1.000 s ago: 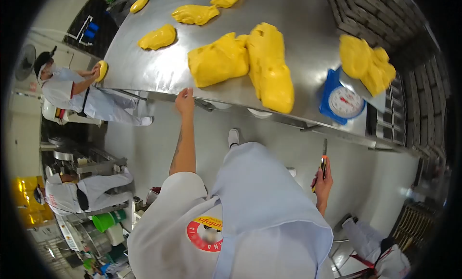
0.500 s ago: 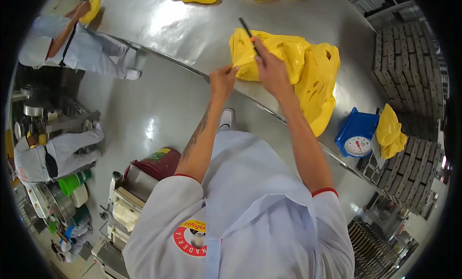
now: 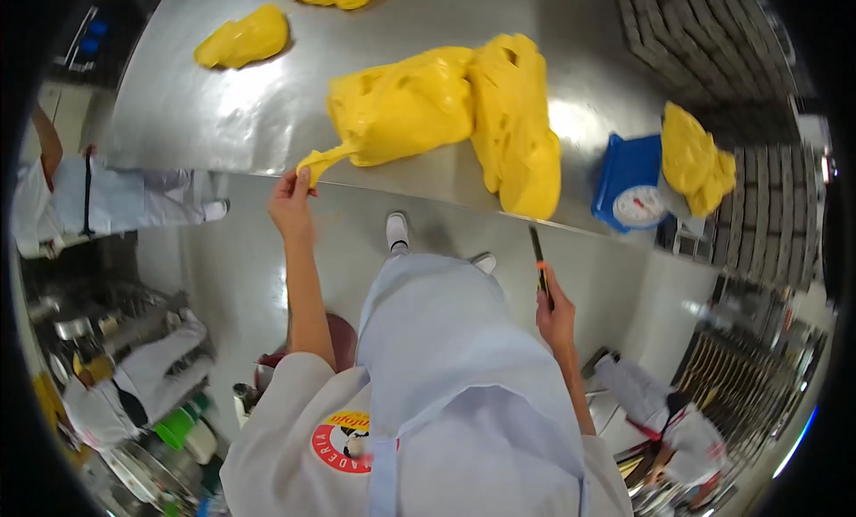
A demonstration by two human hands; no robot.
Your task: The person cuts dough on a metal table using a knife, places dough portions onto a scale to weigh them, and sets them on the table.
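Note:
Two big lumps of yellow dough (image 3: 406,107) lie touching on the steel table (image 3: 588,36). My left hand (image 3: 292,205), closed at the table's front edge, pinches a thin strip of dough (image 3: 323,160) that stretches out from the left lump's lower corner. My right hand (image 3: 555,314) is wrapped round the handle of a knife (image 3: 537,250) below the table edge, apart from the dough, with the blade pointing toward the table.
Smaller dough pieces (image 3: 245,37) lie at the table's upper left. A blue scale (image 3: 627,183) bearing dough (image 3: 694,160) stands at the right, near stacked trays (image 3: 762,205). Co-workers (image 3: 116,196) are at the left and lower right (image 3: 678,428).
My right hand has drawn back from the dough with the knife, down and right. My left hand has pulled a strip out to the left. The view has turned.

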